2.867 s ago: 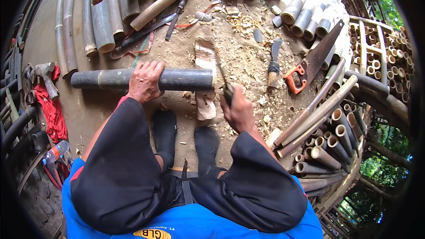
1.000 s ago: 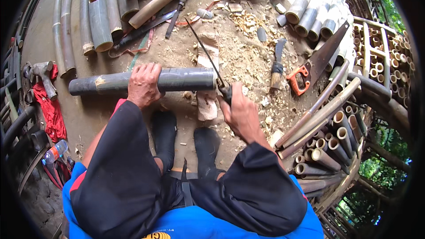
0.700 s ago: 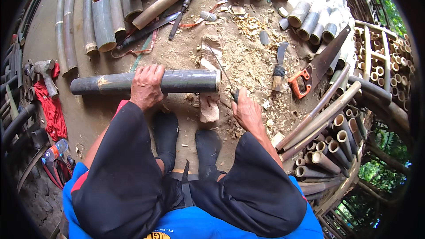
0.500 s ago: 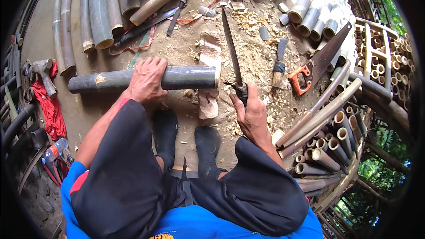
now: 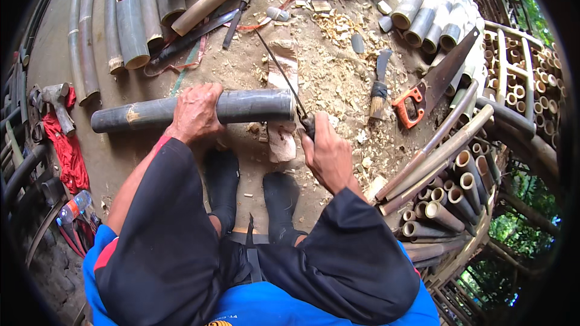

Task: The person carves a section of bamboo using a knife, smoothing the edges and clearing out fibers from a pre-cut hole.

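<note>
Grips a dark bamboo tube (image 5: 254, 107) from above with the left hand (image 5: 196, 110), its fingers curled over the far side. Holds the tube crosswise just beyond the feet (image 5: 281, 202), with the pale-rimmed right end above a wooden block (image 5: 281, 148) on the ground (image 5: 145, 166). In the right hand (image 5: 329, 154), with fingers closed round the handle, holds a long narrow knife (image 5: 286, 78), its blade slanting far and left past the tube's right end; cannot tell any contact there between blade and bamboo. Has to the right, past scattered wood shavings (image 5: 341, 30), a short cleaver (image 5: 380, 89) with a bound handle, then a saw (image 5: 444, 72) with an orange handle. Has stacked tubes (image 5: 475, 198) farther right and more bamboo lengths (image 5: 138, 30) at the far left, with a chisel-like tool (image 5: 237, 15) beside a loose piece (image 5: 210, 3). Has to the left a hammer (image 5: 58, 99), a red cloth (image 5: 65, 157) and, nearer, a plastic bottle (image 5: 75, 205).
</note>
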Available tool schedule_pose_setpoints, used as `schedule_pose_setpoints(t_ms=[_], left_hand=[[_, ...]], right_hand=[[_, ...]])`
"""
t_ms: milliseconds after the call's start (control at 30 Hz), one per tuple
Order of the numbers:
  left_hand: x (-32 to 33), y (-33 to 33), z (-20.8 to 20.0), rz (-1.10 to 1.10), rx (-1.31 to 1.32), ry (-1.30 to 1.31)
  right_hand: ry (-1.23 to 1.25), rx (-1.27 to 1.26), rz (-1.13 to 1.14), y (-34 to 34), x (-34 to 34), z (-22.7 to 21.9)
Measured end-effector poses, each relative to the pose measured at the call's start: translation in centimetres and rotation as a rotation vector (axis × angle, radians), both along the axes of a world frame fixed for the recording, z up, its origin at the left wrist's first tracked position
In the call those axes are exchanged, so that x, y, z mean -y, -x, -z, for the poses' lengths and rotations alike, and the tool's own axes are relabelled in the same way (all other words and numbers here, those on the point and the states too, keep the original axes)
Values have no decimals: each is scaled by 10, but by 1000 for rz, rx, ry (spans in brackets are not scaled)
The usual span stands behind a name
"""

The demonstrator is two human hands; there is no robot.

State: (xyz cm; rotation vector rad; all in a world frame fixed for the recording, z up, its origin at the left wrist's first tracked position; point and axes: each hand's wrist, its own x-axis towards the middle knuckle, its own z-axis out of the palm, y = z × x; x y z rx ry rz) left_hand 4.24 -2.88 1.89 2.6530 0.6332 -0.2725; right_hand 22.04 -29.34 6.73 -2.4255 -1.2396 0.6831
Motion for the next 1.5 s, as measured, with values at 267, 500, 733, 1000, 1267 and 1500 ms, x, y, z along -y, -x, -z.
schedule_pose_setpoints(t_ms=[267, 500, 733, 1000, 1267, 1500], left_hand=[[0, -17, -5, 18, 50, -1], [-1, -8, -6, 1, 61, -5], [-1, -8, 2, 41, 119, -33], [11, -8, 6, 13, 185, -100], [11, 7, 11, 8, 170, -168], [15, 0, 9, 15, 218, -185]], right_hand=[[-169, 184, 7, -6, 13, 24], [-518, 180, -55, 1, -10, -26], [147, -20, 111, -30, 17, 22], [-522, 128, -58, -11, 2, -4], [-305, 5, -27, -12, -16, -43], [243, -50, 76, -34, -4, 18]])
